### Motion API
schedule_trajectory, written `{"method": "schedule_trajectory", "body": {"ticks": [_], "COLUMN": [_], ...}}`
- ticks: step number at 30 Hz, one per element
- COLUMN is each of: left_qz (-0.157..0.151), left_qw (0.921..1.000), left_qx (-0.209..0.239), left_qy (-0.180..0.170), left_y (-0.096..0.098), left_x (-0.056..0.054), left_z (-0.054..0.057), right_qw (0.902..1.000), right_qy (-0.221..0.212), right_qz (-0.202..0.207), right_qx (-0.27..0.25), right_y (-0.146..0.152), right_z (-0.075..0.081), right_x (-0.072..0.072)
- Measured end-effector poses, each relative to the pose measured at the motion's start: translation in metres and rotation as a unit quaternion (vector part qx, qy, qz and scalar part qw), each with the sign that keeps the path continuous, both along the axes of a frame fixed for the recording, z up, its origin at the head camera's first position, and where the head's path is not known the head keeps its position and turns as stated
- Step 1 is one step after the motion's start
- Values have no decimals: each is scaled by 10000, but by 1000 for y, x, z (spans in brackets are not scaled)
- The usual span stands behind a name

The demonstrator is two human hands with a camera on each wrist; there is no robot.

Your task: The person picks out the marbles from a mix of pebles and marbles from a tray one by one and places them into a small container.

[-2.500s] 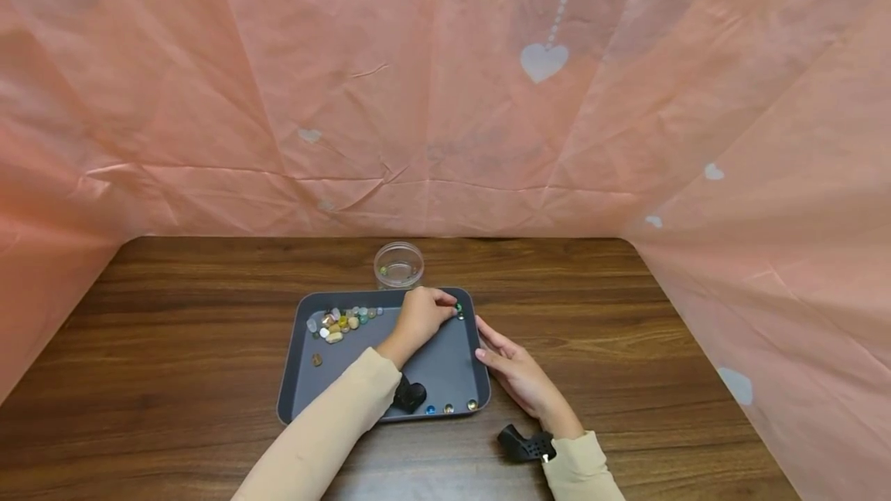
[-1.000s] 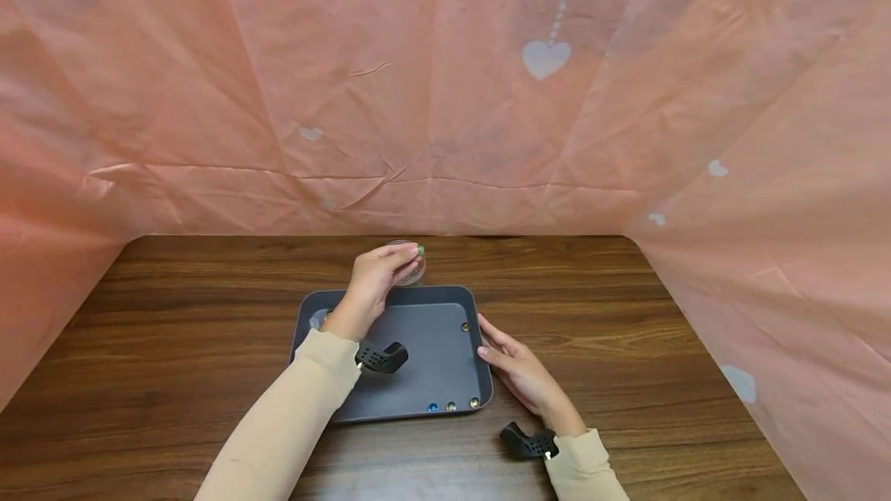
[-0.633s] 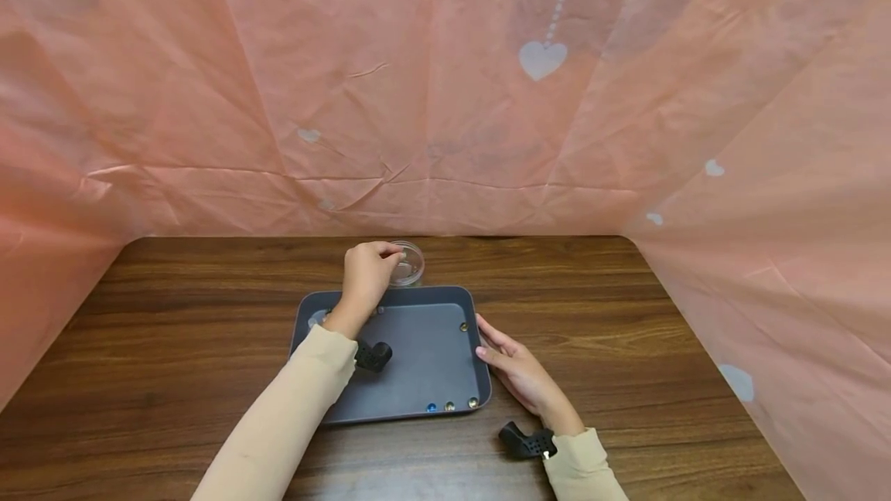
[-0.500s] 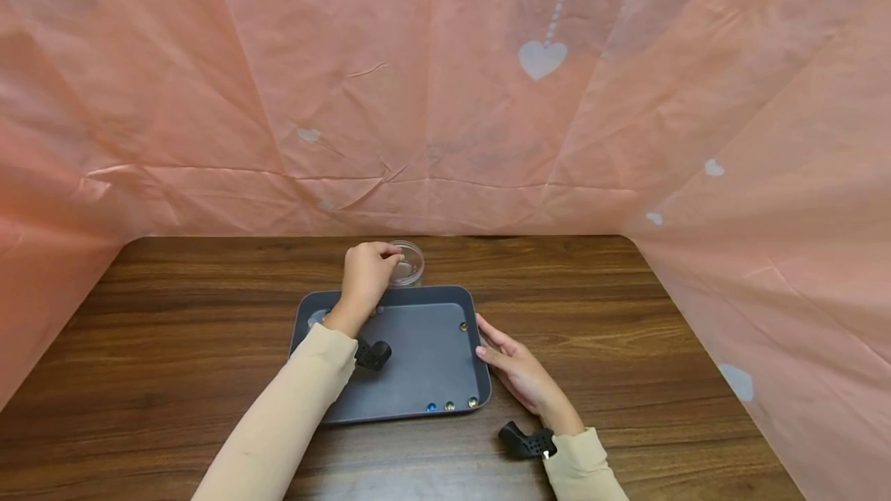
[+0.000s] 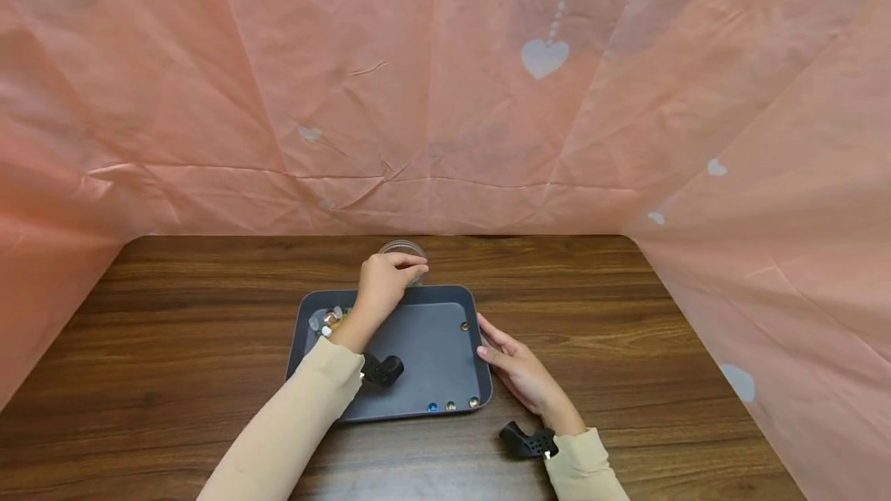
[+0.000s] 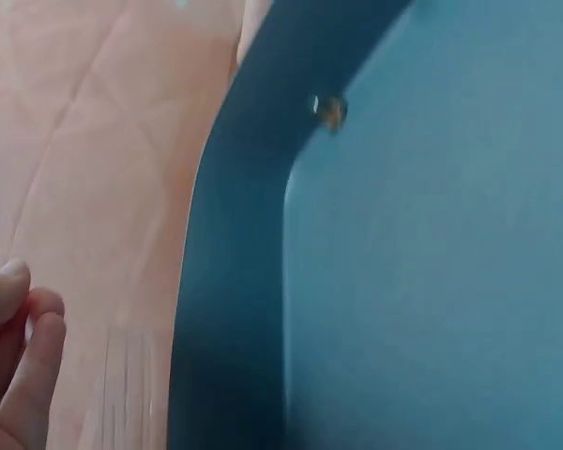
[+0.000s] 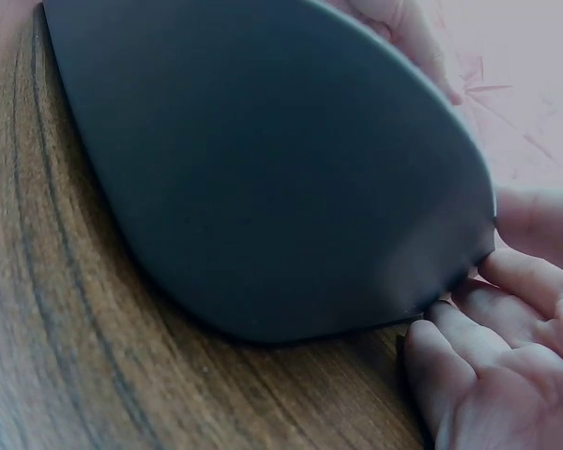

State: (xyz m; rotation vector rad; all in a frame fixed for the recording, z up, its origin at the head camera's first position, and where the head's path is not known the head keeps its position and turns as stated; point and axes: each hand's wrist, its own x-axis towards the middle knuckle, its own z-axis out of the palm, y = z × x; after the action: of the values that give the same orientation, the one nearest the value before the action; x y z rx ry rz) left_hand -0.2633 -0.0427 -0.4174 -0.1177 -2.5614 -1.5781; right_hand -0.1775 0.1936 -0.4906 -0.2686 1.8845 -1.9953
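My left hand (image 5: 384,278) is over the tray's far edge, partly covering a clear round jar (image 5: 401,246). Its thumb and forefinger point right; the left wrist view shows the fingers (image 6: 38,366) with nothing between them. Below lies a dark grey rectangular tray (image 5: 438,354). My right hand (image 5: 522,377) holds the tray's right wall, thumb at the rim and fingers (image 7: 469,337) curled at the lower edge. A small amber glass piece (image 5: 465,326) lies inside near the right wall. A blue one (image 5: 432,407) and two golden ones lie along the near edge.
Polished stones (image 5: 329,320) are heaped in the tray's far left corner, partly hidden by my left wrist. All this stands on a brown wooden table (image 5: 592,315). Pink cloth (image 5: 431,99) with pale hearts hangs behind and at both sides.
My left hand took a green glass piece from the tray's far right corner, carried it to the jar and let it go there. Now it has shifted right and nearer. The right hand stays put.
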Motion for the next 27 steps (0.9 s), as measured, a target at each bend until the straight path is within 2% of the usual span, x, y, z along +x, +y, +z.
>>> {"method": "schedule_trajectory", "body": {"ticks": [3, 8, 13, 18, 23, 27], "left_qz": [-343, -818, -1104, -1465, -1855, -1893], "left_qw": [9990, 9954, 9909, 9839, 9765, 9753], "left_qx": [56, -254, -485, -698, -833, -960], "left_qy": [-264, -430, -606, -754, -712, -610], "left_y": [7, 17, 23, 26, 32, 37], "left_x": [7, 17, 19, 19, 17, 17], "left_z": [-8, -28, -42, -47, -49, -51], "right_qw": [10000, 9999, 9998, 9998, 9999, 9999], "right_qy": [-21, -112, -171, -152, -98, -106], "right_qz": [-1, -19, 37, 41, 40, 42], "right_qx": [27, 47, 46, 77, 5, -18], "right_y": [1, 0, -1, 0, -1, 0], "right_z": [0, 0, -1, -3, -3, -3], "right_x": [0, -1, 0, 1, 0, 0]}}
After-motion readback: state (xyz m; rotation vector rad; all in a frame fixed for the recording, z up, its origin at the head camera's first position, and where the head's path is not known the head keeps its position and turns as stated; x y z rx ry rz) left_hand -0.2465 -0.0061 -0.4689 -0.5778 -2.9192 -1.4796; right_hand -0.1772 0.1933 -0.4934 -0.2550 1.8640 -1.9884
